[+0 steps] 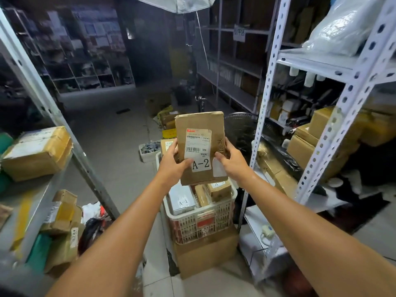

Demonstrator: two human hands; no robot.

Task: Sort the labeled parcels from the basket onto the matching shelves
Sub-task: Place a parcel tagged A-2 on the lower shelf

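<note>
The flat brown parcel (200,146) was held upright in the air just above the basket (201,226), its white label marked A-2 (201,165) facing the person. Both hands gripped it by the lower edges: the left hand (173,161) with its thumb across the front beside the label, the right hand (231,161) pinching the opposite side. Below, the white plastic basket held more parcels, among them a grey one marked A-1 (182,200) and a small brown box (218,188). The basket stood on a cardboard carton (205,251) on the tiled floor. A metal shelf (32,202) with a taped box (36,153) stood to the left, a white rack (321,67) to the right.
</note>
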